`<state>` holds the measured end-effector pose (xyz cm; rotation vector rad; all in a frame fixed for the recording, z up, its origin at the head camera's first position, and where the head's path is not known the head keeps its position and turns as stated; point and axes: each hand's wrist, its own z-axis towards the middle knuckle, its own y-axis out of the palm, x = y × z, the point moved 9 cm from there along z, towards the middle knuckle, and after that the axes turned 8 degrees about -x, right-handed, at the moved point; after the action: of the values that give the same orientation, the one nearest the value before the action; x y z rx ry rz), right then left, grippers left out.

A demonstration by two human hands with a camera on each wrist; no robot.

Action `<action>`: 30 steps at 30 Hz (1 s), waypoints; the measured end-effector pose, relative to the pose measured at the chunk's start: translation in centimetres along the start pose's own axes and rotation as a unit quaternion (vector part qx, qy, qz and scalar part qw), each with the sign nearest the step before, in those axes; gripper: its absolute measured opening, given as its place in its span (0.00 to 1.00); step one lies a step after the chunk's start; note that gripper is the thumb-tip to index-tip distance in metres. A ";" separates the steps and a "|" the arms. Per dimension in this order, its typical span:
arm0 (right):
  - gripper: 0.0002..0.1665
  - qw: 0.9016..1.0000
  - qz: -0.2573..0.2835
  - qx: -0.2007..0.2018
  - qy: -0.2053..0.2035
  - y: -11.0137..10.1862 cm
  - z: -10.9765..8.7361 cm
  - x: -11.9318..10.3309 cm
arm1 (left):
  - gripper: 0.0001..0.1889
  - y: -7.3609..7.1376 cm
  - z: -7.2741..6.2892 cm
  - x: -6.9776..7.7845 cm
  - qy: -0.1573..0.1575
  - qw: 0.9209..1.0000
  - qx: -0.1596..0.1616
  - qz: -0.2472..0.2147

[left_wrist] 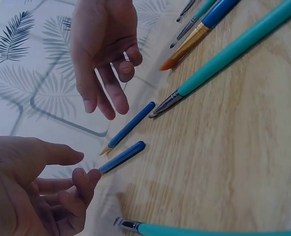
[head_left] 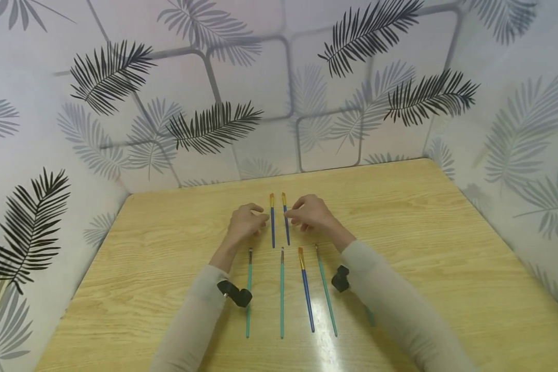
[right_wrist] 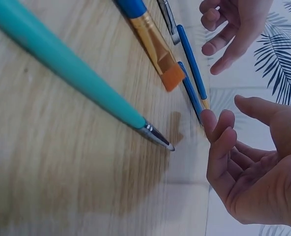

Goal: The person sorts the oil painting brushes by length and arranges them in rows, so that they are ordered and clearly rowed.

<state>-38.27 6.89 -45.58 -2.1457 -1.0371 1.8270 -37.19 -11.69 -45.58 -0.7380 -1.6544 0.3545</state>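
Note:
Two blue paintbrushes with orange bristles lie side by side toward the back of the table: a left one [head_left: 273,227] and a right one [head_left: 287,227]. My left hand [head_left: 247,222] is beside the left brush, its fingers loosely bent and the thumb apart from them. My right hand [head_left: 312,213] is at the right brush, fingertips close to its handle. In the right wrist view, a gap separates the thumb from the loosely bent fingers [right_wrist: 219,142], with nothing between them. Whether either hand touches its brush is unclear.
A nearer row holds a left teal brush [head_left: 249,274], a middle teal brush [head_left: 282,299], a blue brush [head_left: 308,297] and a right teal brush [head_left: 326,292]. Another teal handle [head_left: 370,316] is partly hidden by my right forearm. A leaf-patterned wall [head_left: 260,139] borders the wooden table [head_left: 423,217].

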 end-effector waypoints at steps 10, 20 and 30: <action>0.28 0.999 0.043 -0.016 0.005 -0.5 -0.7 0.5 | 0.24 -0.3 -0.6 0.7 0.040 0.998 -0.017 -0.038; 0.27 0.995 0.097 -0.034 -0.009 -0.6 -1.1 0.4 | 0.25 -0.5 -1.4 1.5 0.046 0.996 -0.037 -0.065; 0.29 0.988 0.136 -0.061 -0.045 -0.4 -1.7 0.0 | 0.24 -1.0 -2.4 1.7 0.035 0.995 -0.042 -0.085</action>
<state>-36.91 7.72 -44.98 -2.4011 -0.9350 2.0443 -35.23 -11.74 -43.18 -0.6587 -1.6605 0.1385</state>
